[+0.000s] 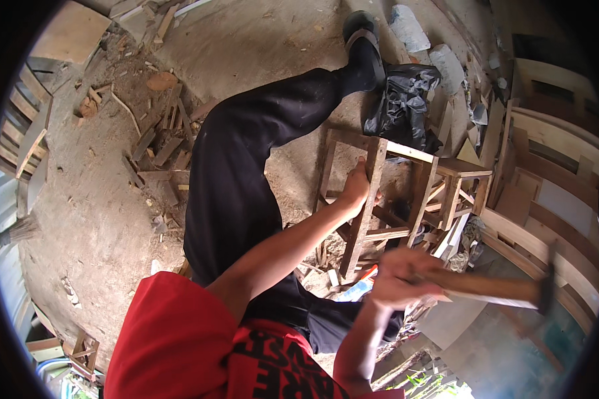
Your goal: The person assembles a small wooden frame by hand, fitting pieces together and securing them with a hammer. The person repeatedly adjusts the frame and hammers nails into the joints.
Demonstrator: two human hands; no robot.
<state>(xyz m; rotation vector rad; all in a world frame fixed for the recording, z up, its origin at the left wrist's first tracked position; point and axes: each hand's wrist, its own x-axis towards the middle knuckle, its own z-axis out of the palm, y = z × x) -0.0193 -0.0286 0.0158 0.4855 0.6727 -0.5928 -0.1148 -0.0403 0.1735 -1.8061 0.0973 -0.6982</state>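
Observation:
Between my legs stands a wooden stool frame [365,199] with slim legs, cross rails and an open top. My left hand [357,186] is closed round one of its upright legs, the thumb lying along the wood. Off to the right, my right hand [402,279] grips a hammer [492,286] by its wooden handle. The dark hammer head points right, away from the frame, and is blurred by motion. Whether a nail stands in the frame is too small to tell.
A small wooden stool [464,167] stands just right of the frame. Behind it lies a black plastic bag [406,100] near my foot. Wood offcuts [163,149] litter the dirt floor at left. Long boards [552,133] lean along the right side.

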